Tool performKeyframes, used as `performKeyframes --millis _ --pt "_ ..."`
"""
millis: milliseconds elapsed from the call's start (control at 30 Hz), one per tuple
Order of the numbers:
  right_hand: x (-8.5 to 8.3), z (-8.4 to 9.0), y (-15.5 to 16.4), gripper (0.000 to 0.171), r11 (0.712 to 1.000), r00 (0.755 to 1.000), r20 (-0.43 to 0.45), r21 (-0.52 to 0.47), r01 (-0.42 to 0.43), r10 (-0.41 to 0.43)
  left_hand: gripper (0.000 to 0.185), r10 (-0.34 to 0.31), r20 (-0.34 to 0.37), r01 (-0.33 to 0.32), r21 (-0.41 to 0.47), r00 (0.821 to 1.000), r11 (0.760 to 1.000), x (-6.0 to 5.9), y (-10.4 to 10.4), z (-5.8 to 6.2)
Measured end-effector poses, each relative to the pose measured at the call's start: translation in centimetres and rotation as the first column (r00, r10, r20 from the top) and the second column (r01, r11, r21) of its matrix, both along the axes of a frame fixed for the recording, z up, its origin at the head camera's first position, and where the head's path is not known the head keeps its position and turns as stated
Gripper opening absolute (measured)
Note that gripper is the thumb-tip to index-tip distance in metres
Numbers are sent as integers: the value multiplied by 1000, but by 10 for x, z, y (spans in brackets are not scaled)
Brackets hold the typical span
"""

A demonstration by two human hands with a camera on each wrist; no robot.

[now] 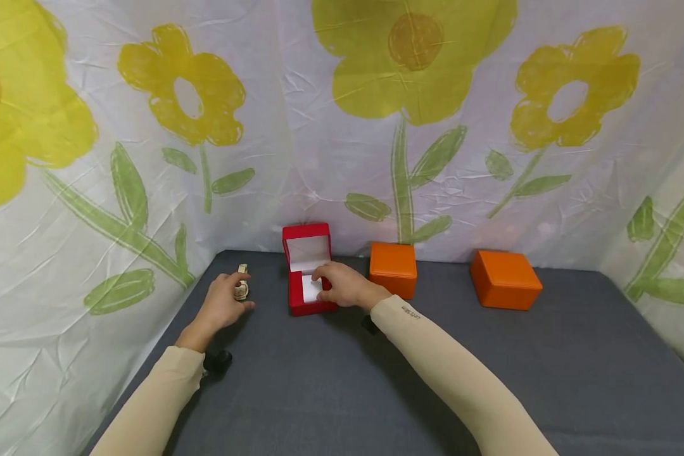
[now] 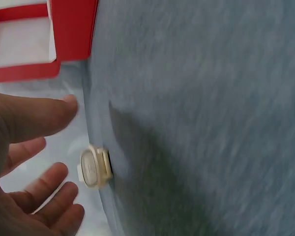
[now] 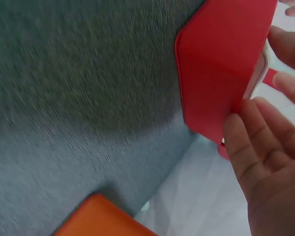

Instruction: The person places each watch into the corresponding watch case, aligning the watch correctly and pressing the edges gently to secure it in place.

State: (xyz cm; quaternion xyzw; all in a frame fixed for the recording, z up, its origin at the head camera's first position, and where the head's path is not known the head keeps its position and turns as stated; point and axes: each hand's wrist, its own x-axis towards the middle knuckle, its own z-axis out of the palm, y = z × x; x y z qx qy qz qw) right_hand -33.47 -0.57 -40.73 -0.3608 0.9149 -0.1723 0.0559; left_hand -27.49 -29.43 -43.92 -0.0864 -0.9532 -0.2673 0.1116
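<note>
A red watch box (image 1: 296,309) stands with its lid raised at the back of the table, a white cushion (image 1: 310,290) inside it. My right hand (image 1: 344,284) reaches over the box's right side, thumb and index finger apart above the cushion. In the right wrist view its other fingers (image 3: 241,142) rest against the red side wall; whether any fingertip touches the cushion cannot be told. To the left lies a gold-coloured wristwatch (image 1: 242,290). My left hand (image 1: 223,302) hovers beside it, thumb and fingers spread with a gap to the watch (image 2: 92,168) in the left wrist view.
Two closed orange boxes stand right of the red one: a nearer one (image 1: 393,269) close to my right forearm, and another (image 1: 506,278) farther right. A dark grey cloth (image 1: 319,392) covers the table. Behind it hangs a flowered curtain (image 1: 296,158).
</note>
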Motion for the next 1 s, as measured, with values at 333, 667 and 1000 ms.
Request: performKeyframes --millis 333,667,1000 --pt "-11 4 -5 45 998 999 54 60 0 -4 55 -11 55 13 -47 998 999 -10 -15 -3" --pt "-17 5 -9 48 996 994 107 90 -15 5 50 -20 81 24 -53 996 998 -19 -23 -3" --pt "-20 12 -17 55 986 995 98 166 -16 0 37 25 98 -22 -29 995 999 -28 -23 -5"
